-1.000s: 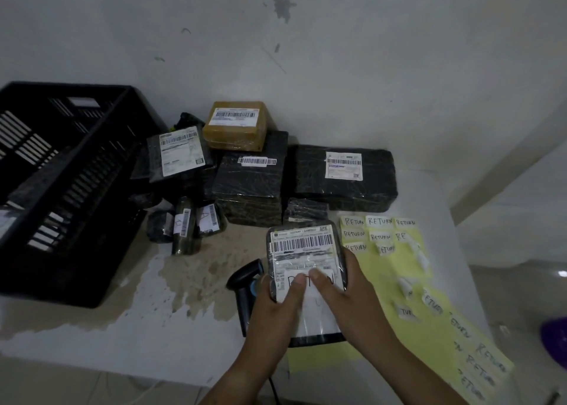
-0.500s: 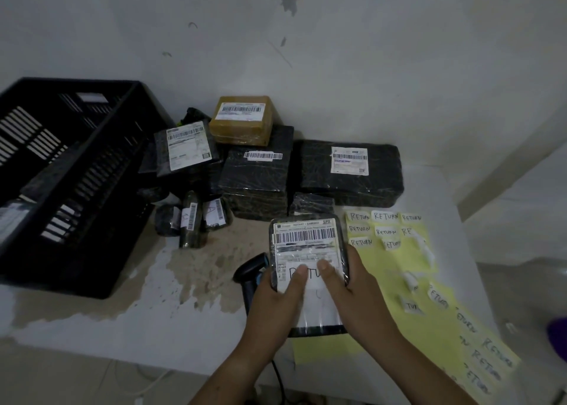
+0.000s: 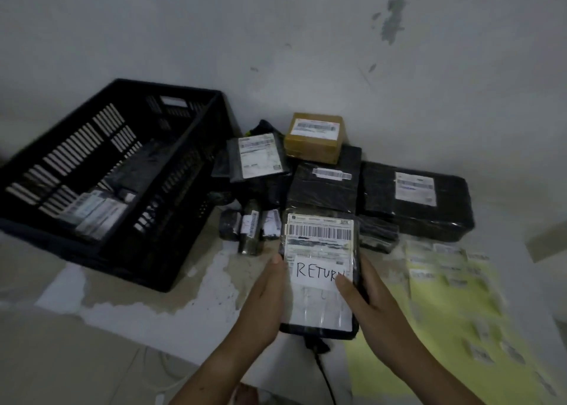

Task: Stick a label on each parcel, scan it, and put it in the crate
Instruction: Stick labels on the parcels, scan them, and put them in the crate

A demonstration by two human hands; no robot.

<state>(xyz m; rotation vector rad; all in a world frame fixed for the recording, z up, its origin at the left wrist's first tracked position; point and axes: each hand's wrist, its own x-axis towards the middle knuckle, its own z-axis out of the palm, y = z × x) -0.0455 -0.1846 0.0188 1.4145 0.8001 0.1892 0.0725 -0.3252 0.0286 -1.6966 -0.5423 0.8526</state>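
Leftward, labelled parcels (image 3: 95, 208) in black crate (image 3: 147, 251); RETURN parcel (image 3: 319, 236) in hands (image 3: 267, 300) (image 3: 371, 309).

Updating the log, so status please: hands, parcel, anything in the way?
Left hand and right hand both grip the parcel. RETURN label on it, right thumb pressing. Crate left, small parcels lying low between.

I count one black crate (image 3: 116, 165). There is one brown parcel (image 3: 313, 137) and at least seven black parcels (image 3: 414, 202), three of them tiny. One more, the held parcel (image 3: 319, 239), is in two hands: one left hand (image 3: 267, 300) and one right hand (image 3: 368, 300). It has one RETURN label (image 3: 316, 272). There is one yellow sheet (image 3: 445, 328). The parcels inside the crate are too blurry to count.
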